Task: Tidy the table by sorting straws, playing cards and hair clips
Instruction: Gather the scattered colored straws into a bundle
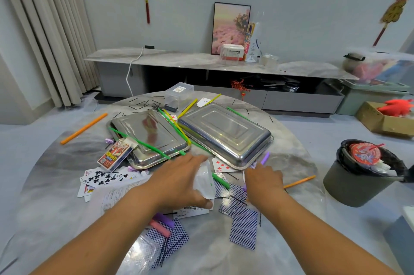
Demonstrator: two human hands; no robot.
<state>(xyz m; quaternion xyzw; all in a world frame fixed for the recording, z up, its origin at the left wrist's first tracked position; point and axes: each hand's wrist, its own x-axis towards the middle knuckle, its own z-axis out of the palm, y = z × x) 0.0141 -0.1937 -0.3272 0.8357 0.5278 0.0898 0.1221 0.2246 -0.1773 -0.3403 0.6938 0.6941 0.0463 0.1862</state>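
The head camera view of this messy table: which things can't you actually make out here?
- Head view: the right hand covers the lower end of the purple straw, so its grip on it is unclear.
- The face-down cards show only blue backs, so their values are hidden.
- The two steel trays lie upside down, hiding anything beneath.
- The white wrapper in the left hand is blurred, its print unreadable.

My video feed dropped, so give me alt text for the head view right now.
Both hands reach over a round table littered with straws, playing cards and hairpins: the left hand grips a white plastic bag, the right hand holds a purple straw. Two upturned steel trays lie beyond, and a bin stands at right.
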